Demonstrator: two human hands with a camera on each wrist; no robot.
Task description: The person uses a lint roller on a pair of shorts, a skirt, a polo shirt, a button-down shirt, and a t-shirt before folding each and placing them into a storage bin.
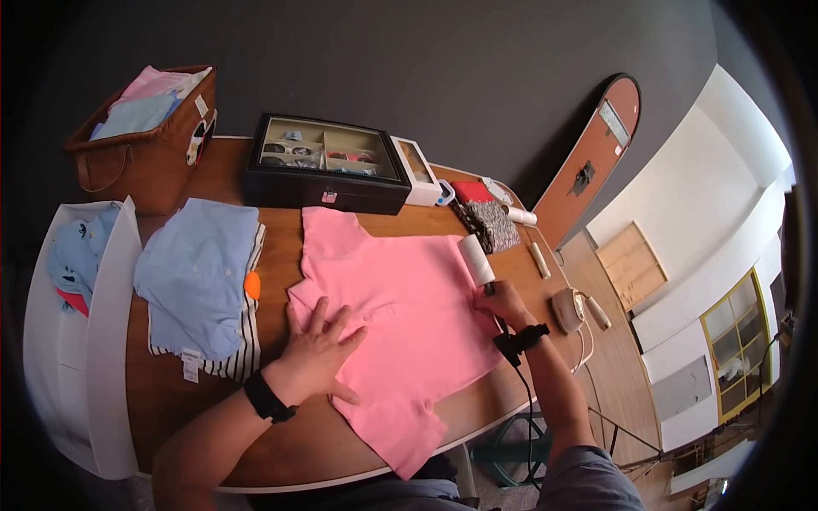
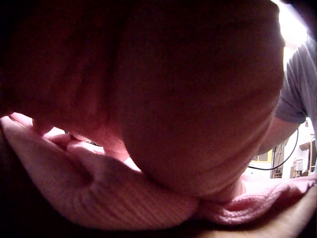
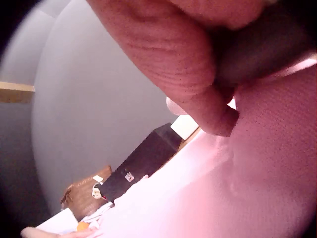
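Note:
A pink short-sleeved polo shirt (image 1: pixel 400 298) lies spread on the wooden table in the head view, its collar side to the left. My left hand (image 1: pixel 315 353) presses on it near the collar, fingers straight and spread apart. At the shirt's hem side my right hand (image 1: pixel 504 307) grips the handle of a lint roller. The white roll of the lint roller (image 1: pixel 477 260) overlaps the shirt's right edge. In the right wrist view, the curled fingers (image 3: pixel 218 116) are close over the pink cloth, and the roll is mostly hidden.
Folded blue and striped clothes (image 1: pixel 200 277) lie left of the shirt, beside a white bin (image 1: pixel 111 358). Behind stand a brown basket (image 1: pixel 141 166) of clothes and a black glasses case (image 1: pixel 341 200). A beige corded device (image 1: pixel 568 311) sits at the right table edge.

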